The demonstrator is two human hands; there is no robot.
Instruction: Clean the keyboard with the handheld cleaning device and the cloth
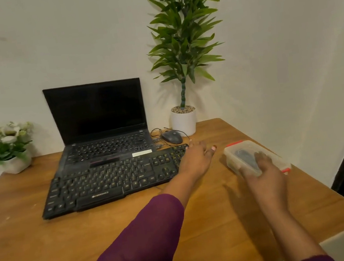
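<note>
A black keyboard [107, 182] lies on the wooden table [94, 245], tilted, its far edge resting on the laptop base. My left hand [196, 158] rests on the keyboard's right end, fingers spread. My right hand [262, 174] lies on a clear plastic box [235, 156] with red clips, fingers over its lid. A dark object shows through the box; what it is stays unclear. No cloth is visible.
An open black laptop [99, 124] stands behind the keyboard. A dark mouse [172, 137] with cables lies next to a white potted plant [184, 121]. A small flower pot [9, 146] sits at the far left. The table's right edge [336, 191] runs close to the box.
</note>
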